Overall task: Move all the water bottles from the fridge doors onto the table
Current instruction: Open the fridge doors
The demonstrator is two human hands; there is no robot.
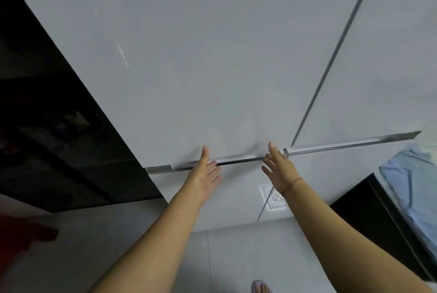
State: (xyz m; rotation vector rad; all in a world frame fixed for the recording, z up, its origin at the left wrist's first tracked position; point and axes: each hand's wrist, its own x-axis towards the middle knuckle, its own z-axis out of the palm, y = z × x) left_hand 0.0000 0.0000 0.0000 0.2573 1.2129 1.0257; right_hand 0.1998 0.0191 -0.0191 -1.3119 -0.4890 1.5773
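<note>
Both arms extended forward, forearms bare. My left hand (203, 174) is at the fridge door handle rail (220, 161): thumb up against the door face above the rail, fingers (214, 167) spread and pointing toward the gap under it, nothing held. My right hand (279, 169) is further right along the same rail, near its end, palm turned inward, fingers loose and open, thumb above the rail. Thin red string on the right wrist. One bare foot (261, 287) visible far below the rail.

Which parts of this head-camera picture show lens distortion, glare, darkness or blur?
Head view: wide-angle lens slants the fridge doors and door seam; glare glints on the handle strip; the left side is dark; slight smear near the right hand.
</note>
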